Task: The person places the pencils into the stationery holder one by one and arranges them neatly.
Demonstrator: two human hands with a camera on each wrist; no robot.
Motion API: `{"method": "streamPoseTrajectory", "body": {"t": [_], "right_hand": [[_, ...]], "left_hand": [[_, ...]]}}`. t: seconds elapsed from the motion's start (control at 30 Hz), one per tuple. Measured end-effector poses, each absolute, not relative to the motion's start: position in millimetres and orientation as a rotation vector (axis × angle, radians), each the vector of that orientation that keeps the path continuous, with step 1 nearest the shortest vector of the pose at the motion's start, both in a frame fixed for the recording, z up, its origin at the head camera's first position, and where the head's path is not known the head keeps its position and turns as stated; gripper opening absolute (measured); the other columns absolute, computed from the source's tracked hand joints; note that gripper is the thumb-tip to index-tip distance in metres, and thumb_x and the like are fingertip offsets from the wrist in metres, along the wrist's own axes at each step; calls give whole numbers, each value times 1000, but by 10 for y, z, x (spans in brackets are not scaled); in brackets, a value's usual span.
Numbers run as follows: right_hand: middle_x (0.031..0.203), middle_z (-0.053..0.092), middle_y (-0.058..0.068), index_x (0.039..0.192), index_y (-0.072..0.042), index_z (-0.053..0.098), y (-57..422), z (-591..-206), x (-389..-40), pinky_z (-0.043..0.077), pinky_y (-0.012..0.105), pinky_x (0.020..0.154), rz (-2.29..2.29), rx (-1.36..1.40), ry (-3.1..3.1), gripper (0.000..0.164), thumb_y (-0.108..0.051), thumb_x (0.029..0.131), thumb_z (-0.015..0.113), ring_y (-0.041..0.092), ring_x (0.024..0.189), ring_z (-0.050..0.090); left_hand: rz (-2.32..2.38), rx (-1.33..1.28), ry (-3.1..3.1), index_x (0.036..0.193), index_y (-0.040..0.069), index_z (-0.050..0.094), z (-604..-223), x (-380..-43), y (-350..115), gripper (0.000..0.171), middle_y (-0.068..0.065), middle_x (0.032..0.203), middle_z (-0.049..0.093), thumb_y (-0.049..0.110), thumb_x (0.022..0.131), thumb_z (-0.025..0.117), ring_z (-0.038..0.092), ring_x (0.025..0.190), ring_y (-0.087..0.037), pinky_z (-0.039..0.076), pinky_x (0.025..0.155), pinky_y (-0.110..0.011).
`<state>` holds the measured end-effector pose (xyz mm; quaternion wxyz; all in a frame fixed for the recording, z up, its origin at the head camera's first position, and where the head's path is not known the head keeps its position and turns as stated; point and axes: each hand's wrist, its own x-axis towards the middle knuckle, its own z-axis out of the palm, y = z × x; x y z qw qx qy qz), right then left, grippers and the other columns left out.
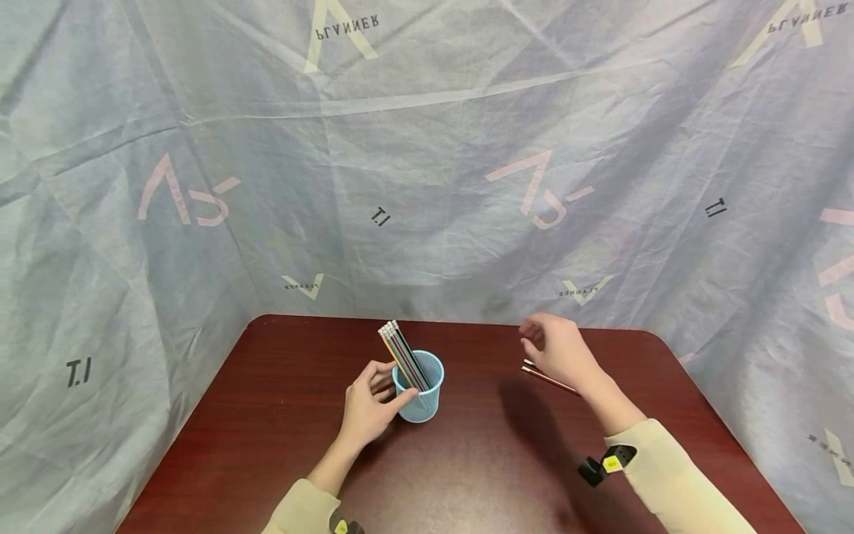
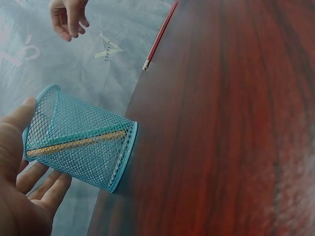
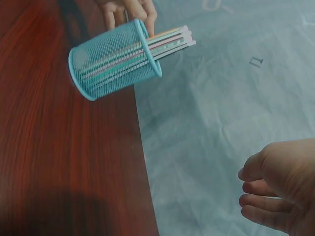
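Observation:
A light blue mesh pencil cup [image 1: 425,406] stands on the table, left of the middle. Several pencils [image 1: 404,351] lean inside it toward the left, white eraser ends up, as the right wrist view also shows. My left hand [image 1: 368,406] holds the cup near its rim, thumb on the near side and fingers on the far side. On the right, my right hand [image 1: 562,350] hovers above the table with loosely bent fingers and nothing in them. Below it lie a red pencil [image 1: 548,379] and the white end of another pencil [image 1: 529,363], both partly hidden by the hand and forearm.
The dark red wooden table [image 1: 467,475] has rounded far corners. A grey printed cloth [image 1: 427,163] hangs behind it and along both sides. Black devices with yellow labels [image 1: 611,463] sit on the wrists.

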<state>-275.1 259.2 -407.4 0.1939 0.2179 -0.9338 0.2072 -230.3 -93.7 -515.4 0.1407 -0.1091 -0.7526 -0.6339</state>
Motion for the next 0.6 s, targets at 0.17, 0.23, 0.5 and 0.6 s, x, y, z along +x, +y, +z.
{"method": "streamPoseTrajectory", "body": {"t": [0.17, 0.23, 0.5, 0.6], "right_hand": [[88, 76, 3, 100, -7, 75, 2780, -4154, -2730, 61, 39, 71, 545, 567, -2634, 10, -3, 90, 77, 20, 81, 72], [87, 76, 3, 99, -7, 75, 2848, -4185, -2724, 61, 40, 71, 534, 549, -2644, 10, -2, 90, 77, 20, 80, 72], [89, 77, 5, 101, -5, 75, 3091, -4304, -2685, 62, 42, 72, 545, 478, -2715, 11, -4, 91, 76, 22, 82, 73], [89, 77, 7, 102, -3, 75, 3174, -4357, -2678, 63, 44, 72, 550, 464, -2738, 11, -4, 91, 76, 23, 82, 74]], "left_hand": [[-1824, -321, -2173, 125, 6, 68, -5176, -2316, -937, 53, -14, 124, 79, 16, 80, 96, 74, 119, -42, 64, 97, -52], [-1818, -323, -2173, 124, 7, 68, -5176, -2319, -941, 53, -13, 124, 79, 16, 80, 96, 74, 119, -42, 64, 97, -52], [-1806, -320, -2179, 124, 8, 68, -5170, -2312, -949, 52, -14, 126, 78, 17, 80, 96, 76, 118, -38, 64, 96, -54], [-1807, -322, -2186, 123, 10, 68, -5164, -2309, -947, 52, -13, 127, 78, 18, 80, 96, 76, 117, -35, 64, 96, -53]]}}
